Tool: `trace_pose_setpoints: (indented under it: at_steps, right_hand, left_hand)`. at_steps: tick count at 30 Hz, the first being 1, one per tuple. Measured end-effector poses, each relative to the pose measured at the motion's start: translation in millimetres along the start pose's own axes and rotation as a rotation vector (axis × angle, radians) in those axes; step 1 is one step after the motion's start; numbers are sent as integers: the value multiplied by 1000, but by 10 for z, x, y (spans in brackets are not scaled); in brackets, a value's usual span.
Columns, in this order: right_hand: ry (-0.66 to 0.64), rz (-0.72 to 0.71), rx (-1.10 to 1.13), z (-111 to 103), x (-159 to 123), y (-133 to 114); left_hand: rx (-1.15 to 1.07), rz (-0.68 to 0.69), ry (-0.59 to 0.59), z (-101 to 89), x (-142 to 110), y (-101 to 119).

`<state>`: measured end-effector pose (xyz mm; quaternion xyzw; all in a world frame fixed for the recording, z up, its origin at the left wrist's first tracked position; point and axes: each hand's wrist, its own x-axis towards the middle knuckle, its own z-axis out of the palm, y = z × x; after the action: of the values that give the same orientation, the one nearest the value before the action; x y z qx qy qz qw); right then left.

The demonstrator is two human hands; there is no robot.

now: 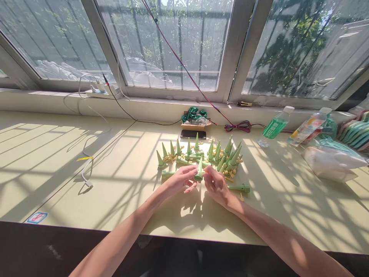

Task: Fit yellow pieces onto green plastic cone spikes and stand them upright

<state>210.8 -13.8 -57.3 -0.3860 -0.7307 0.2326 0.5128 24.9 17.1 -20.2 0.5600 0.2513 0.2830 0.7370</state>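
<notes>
My left hand [186, 177] is closed round the lower part of a light green pointed cone [200, 171], which stands upright with its wide flared end down. Close on its right, my right hand [215, 182] pinches a small yellowish piece [204, 172] against the side of the cone; its exact shape is mostly hidden by the fingers. Just beyond both hands stand several similar green cones [227, 148], with small yellow pieces [230, 177] scattered among them. A green tube-like part [242, 187] lies by my right wrist, and another green part [167, 174] lies beside my left hand.
Behind the cones are a black phone [193, 134] and a small box [196, 125] with green ribbon. To the right stand a green-labelled bottle [275, 127], a second bottle [309, 127] and a plastic bag [330, 163]. A white cable [85, 169] lies on the left of the table [121, 207].
</notes>
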Motion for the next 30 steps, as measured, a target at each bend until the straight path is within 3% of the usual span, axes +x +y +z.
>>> trace_pose_setpoints:
  at_steps: [16, 30]
  right_hand:
    - [69, 101, -86, -5, 12, -68]
    - [99, 123, -166, 4, 19, -66]
  left_hand:
    - [274, 51, 65, 9, 1, -105]
    - [561, 278, 96, 55, 2, -108]
